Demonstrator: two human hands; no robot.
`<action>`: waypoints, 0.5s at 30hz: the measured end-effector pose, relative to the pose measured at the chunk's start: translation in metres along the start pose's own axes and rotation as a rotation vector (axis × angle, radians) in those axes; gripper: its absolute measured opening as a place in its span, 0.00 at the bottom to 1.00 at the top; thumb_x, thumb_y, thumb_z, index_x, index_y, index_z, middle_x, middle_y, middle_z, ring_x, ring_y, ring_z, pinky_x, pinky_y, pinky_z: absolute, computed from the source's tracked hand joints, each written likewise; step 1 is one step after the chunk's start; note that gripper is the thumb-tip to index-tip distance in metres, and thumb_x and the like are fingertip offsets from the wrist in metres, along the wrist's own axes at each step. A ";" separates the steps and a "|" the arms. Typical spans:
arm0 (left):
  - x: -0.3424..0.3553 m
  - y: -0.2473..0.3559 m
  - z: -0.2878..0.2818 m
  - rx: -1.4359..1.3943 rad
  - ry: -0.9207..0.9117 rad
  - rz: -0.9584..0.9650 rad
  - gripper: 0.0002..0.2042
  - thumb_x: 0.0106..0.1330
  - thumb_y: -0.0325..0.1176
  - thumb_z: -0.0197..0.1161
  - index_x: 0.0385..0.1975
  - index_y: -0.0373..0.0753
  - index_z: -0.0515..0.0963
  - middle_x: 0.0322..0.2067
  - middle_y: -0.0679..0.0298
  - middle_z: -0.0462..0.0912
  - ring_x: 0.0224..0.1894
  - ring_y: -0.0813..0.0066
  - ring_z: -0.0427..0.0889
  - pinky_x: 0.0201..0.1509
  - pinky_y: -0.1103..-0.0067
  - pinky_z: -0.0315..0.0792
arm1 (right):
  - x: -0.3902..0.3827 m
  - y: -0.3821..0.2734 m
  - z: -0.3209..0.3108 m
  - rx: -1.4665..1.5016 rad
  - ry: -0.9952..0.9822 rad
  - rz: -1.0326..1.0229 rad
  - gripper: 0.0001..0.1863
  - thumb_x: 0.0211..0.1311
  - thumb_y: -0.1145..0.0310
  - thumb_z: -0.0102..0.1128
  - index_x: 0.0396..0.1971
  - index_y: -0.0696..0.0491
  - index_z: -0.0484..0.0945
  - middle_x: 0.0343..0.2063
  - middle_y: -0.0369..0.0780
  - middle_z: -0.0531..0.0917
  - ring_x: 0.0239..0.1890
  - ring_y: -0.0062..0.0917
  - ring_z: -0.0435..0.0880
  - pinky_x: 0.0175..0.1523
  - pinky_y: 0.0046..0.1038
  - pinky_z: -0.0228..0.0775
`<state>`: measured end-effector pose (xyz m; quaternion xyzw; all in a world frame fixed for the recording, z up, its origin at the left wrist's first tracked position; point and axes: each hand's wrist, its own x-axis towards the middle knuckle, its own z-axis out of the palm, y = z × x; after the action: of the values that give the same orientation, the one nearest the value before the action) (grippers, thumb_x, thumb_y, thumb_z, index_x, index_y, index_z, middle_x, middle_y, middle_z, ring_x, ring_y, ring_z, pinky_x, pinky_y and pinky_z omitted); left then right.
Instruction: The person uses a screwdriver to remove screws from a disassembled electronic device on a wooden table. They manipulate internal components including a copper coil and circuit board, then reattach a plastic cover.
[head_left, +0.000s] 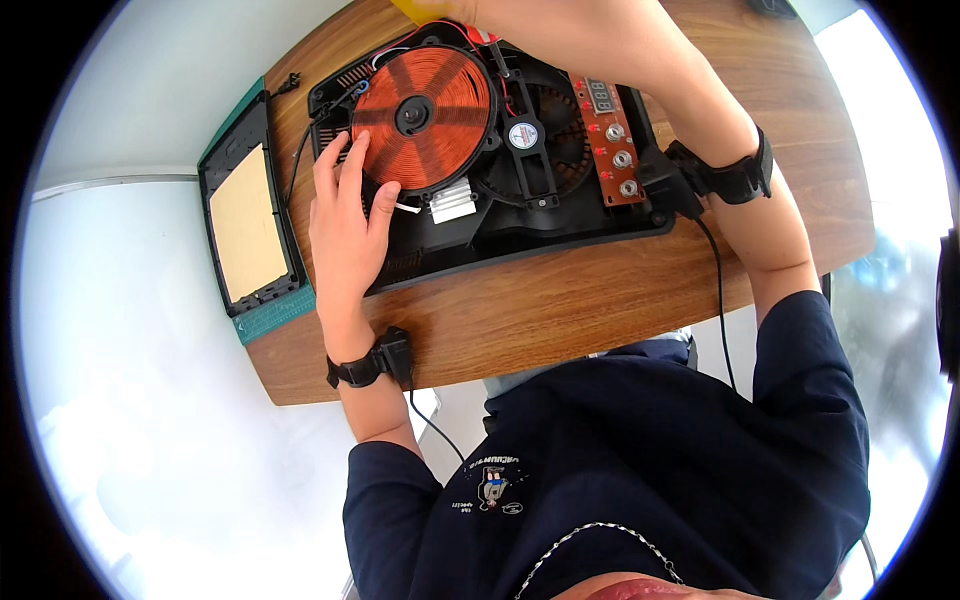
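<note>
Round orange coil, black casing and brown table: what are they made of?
Coil: seems to be copper wire with a soft sheen, wound in thin orange-brown rings. Casing: probably plastic, dull black, with moulded slots. Table: wood or wood-look laminate, smooth; brown grain shows, but I can't tell which.

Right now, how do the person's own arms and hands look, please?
The left hand is ungloved; the right hand is mostly cut off by the top edge. Both sleeves are short and dark navy. Each forearm wears a black strap with a boxy black module and a thin black cable.
</note>
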<state>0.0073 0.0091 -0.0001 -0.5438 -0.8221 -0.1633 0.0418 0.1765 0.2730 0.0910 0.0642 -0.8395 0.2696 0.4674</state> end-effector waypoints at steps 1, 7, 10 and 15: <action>0.000 0.001 -0.001 -0.001 0.002 0.005 0.28 0.75 0.50 0.58 0.70 0.44 0.69 0.69 0.55 0.66 0.66 0.48 0.73 0.65 0.58 0.71 | 0.000 -0.001 0.000 0.024 -0.003 0.022 0.20 0.65 0.79 0.59 0.57 0.59 0.74 0.43 0.49 0.83 0.44 0.38 0.84 0.51 0.33 0.76; 0.003 0.002 -0.006 -0.033 -0.039 -0.005 0.28 0.77 0.49 0.57 0.71 0.43 0.68 0.70 0.55 0.65 0.69 0.48 0.70 0.69 0.59 0.68 | 0.042 0.013 -0.052 0.654 -0.476 0.501 0.22 0.62 0.76 0.66 0.57 0.56 0.76 0.41 0.47 0.82 0.43 0.39 0.82 0.51 0.32 0.76; 0.001 0.005 -0.011 -0.049 -0.086 -0.024 0.28 0.77 0.48 0.57 0.72 0.44 0.67 0.71 0.55 0.64 0.70 0.49 0.68 0.72 0.61 0.66 | 0.006 0.005 -0.011 0.207 -0.086 0.131 0.23 0.61 0.78 0.65 0.57 0.55 0.75 0.42 0.48 0.81 0.42 0.40 0.82 0.50 0.34 0.76; 0.004 0.018 -0.026 0.107 -0.085 0.045 0.29 0.72 0.45 0.64 0.70 0.43 0.68 0.69 0.53 0.66 0.67 0.46 0.71 0.69 0.60 0.68 | -0.004 0.009 0.002 0.181 0.010 0.191 0.23 0.59 0.75 0.69 0.55 0.54 0.77 0.43 0.49 0.80 0.45 0.43 0.82 0.51 0.38 0.75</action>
<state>0.0194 0.0105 0.0294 -0.5656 -0.8182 -0.0949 0.0398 0.1742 0.2788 0.0835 0.0248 -0.8116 0.3879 0.4361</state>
